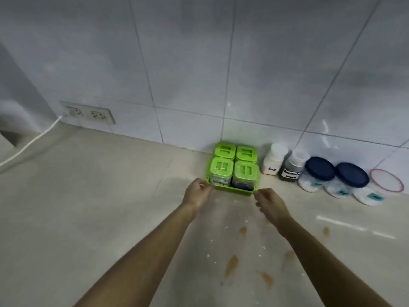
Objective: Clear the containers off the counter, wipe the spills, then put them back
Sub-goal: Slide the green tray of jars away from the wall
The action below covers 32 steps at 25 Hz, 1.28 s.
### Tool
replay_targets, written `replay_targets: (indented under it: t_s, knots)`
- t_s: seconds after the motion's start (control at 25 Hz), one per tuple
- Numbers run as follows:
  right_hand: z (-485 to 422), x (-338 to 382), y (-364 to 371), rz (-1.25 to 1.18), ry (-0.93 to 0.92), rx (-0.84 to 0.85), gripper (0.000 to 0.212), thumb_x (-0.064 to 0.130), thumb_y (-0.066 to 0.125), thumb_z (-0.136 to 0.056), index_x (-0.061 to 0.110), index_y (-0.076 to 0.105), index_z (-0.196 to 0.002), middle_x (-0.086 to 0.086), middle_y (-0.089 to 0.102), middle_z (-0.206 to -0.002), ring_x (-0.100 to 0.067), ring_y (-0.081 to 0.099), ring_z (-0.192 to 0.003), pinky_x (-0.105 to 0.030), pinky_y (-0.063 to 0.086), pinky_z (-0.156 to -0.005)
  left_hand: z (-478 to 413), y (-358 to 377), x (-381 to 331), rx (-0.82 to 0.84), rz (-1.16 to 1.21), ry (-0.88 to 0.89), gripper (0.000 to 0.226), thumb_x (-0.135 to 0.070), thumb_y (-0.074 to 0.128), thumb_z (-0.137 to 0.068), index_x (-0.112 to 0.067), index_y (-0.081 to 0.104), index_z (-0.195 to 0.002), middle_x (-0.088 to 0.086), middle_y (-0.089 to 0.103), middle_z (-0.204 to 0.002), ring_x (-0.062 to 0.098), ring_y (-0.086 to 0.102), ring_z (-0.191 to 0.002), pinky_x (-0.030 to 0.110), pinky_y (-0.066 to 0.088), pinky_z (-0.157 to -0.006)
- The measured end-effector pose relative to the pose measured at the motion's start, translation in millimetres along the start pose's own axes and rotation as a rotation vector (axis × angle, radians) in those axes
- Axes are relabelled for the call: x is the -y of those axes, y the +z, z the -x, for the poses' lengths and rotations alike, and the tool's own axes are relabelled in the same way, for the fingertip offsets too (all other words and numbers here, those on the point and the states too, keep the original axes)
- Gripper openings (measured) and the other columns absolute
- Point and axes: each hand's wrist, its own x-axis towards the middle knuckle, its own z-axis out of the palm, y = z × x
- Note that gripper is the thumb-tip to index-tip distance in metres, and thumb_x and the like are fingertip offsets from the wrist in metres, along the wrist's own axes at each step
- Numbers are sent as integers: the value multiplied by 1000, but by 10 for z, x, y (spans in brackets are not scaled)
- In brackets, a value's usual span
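HOLD: left hand [197, 191] and right hand [269, 201] pinch the near corners of the green tray [234, 189], fingers curled together, likely to move all four jars at once | ITEM: tray at frame centre against the wall; green-lidded jars [234, 161] packed two-by-two | COUNTER: orange spills [231, 264] lower centre, unwiped.
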Motion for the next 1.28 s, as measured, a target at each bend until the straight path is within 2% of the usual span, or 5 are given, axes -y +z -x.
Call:
replay_targets:
  t_s: [0.48,0.68,1.0,1.16,1.28]
  knots:
    - [-753,-35,141,-363,147,-44,73,61,72,-66,6,62,-113,-11,69,-111,-23,65,-97,-38,51,-84,-752,128,-7,11,216,-41,50,-48,74,-63,-7,70,-91,12,72,-89,20,61,-74,34,50,-72]
    - [-569,202,219,-341,110,43,24,37,71,-80,12,67,-80,-12,69,-93,-22,61,-83,-36,50,-79,-630,-216,-70,140,215,-161,34,-32,76,-72,-5,65,-90,7,59,-72,22,55,-69,31,50,-64]
    - [-28,861,1435,-208,-45,356,41,43,70,-80,7,71,-100,-4,71,-90,-10,59,-77,-25,44,-69,214,-1780,562,-64,243,-212,78,-49,75,-44,7,69,-97,14,65,-77,23,62,-66,33,55,-72]
    - [344,1111,2262,-187,-92,524,36,37,69,-82,6,71,-99,4,72,-81,3,61,-64,-8,44,-56,666,-2517,1027,-203,277,-275,70,-45,74,-49,6,70,-97,18,70,-86,24,65,-75,34,55,-79]
    - [610,1195,2806,-157,-110,634,41,39,72,-79,4,71,-101,-2,75,-92,-7,69,-81,-10,48,-66,1023,-2914,1392,-309,337,-321,78,-47,75,-42,8,69,-98,20,68,-85,26,63,-77,41,55,-86]
